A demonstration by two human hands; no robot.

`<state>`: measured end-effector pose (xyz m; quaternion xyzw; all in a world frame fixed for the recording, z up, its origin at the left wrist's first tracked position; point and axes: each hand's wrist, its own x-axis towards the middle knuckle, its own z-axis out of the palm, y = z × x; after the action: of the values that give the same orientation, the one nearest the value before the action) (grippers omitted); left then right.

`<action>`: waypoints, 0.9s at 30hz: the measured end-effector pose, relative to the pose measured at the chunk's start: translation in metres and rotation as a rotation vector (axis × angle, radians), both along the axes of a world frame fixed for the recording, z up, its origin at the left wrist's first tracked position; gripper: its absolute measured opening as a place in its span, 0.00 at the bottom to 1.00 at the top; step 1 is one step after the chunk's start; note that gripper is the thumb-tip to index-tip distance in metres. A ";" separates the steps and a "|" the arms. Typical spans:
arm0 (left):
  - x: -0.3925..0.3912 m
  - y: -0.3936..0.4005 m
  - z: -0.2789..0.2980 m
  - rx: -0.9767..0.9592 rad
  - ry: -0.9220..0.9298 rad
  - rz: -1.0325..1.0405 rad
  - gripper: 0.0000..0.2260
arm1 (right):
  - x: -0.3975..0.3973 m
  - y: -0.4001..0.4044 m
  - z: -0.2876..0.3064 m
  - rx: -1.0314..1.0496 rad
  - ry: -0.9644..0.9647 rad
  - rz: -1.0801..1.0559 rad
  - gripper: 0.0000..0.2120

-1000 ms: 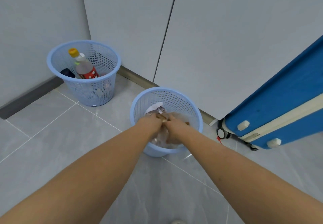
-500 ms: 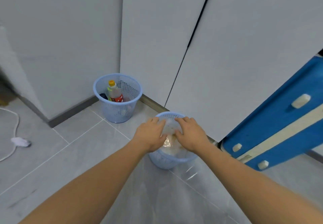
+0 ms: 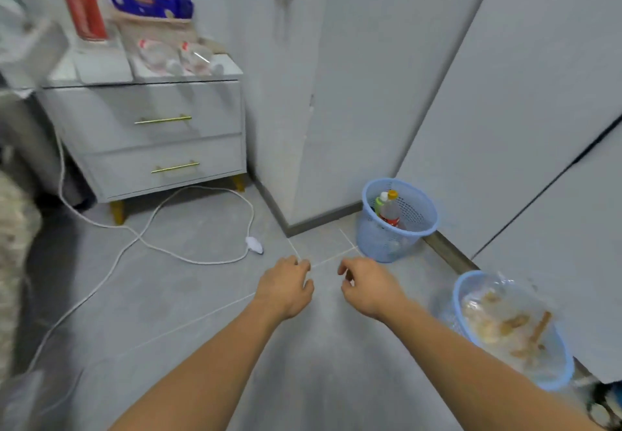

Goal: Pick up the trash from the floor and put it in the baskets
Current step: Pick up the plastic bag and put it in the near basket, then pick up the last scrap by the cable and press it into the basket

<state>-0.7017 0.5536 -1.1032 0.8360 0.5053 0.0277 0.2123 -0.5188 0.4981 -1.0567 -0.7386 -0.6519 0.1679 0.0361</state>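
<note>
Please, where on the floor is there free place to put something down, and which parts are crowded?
Bare grey tile lies around the left hand and right hand, between the white cable and the two blue plastic mesh baskets. It is crowded by the baskets along the wall and in front of the grey two-drawer cabinet, where the cable loops.

White cable (image 3: 188,255) trails across floor below drawer cabinet (image 3: 151,141).

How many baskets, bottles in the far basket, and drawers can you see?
Blue baskets: 2, the far basket and the near basket
Bottles standing in the far basket: 2, a yellow-capped bottle and a green-capped bottle
Drawers: 2, the top drawer and the bottom drawer
Total: 6
</note>
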 end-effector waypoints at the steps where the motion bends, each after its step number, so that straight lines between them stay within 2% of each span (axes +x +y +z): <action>1: -0.022 0.009 -0.012 -0.028 0.011 0.052 0.19 | -0.018 0.014 -0.012 -0.024 0.011 0.025 0.13; 5: -0.095 0.045 -0.066 -0.105 0.030 0.223 0.20 | -0.074 0.072 -0.070 -0.067 0.062 0.099 0.13; 9: -0.140 0.094 -0.123 -0.128 0.048 0.301 0.20 | -0.102 0.139 -0.138 -0.110 0.094 0.124 0.15; 15: -0.163 0.174 -0.198 -0.090 0.019 0.318 0.17 | -0.114 0.232 -0.235 -0.069 0.094 0.129 0.21; 20: -0.164 0.205 -0.228 -0.052 -0.017 0.361 0.16 | -0.122 0.276 -0.279 0.046 0.063 0.114 0.23; 22: -0.161 0.210 -0.235 -0.024 -0.022 0.364 0.16 | -0.124 0.290 -0.289 0.074 0.041 0.120 0.21; 27: -0.151 0.219 -0.239 0.047 0.016 0.351 0.14 | -0.120 0.306 -0.304 0.138 0.118 0.134 0.08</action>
<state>-0.8527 0.7729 -1.3426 0.7399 0.6444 0.0693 0.1803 -0.6385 0.8044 -1.3607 -0.6780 -0.7066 0.1679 0.1138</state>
